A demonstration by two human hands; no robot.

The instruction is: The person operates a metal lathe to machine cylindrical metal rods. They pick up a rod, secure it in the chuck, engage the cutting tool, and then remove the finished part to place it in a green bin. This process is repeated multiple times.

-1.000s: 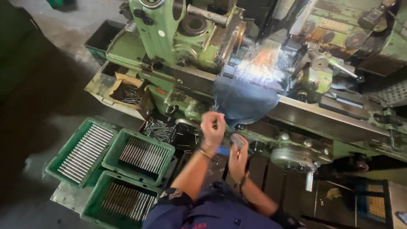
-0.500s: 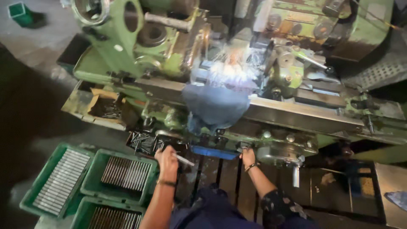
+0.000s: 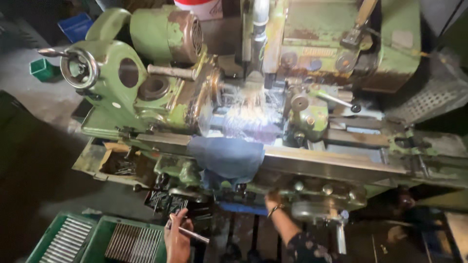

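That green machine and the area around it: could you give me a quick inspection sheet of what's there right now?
Surface: green machine, paint worn and rusty in places; spray or sparks at its middle.
Job's things: thin metal rod held in the left hand.
Clutter: blue cloth draped over the machine's front rail; green crates of metal rods at lower left; a tray of loose metal bits.
Hands: left hand's fingers closed on the rod; right hand reaches up to the machine's front, what it grips is hidden.
Cables: nothing seen.
Surroundings: dark concrete floor, small green bin, blue crate behind.
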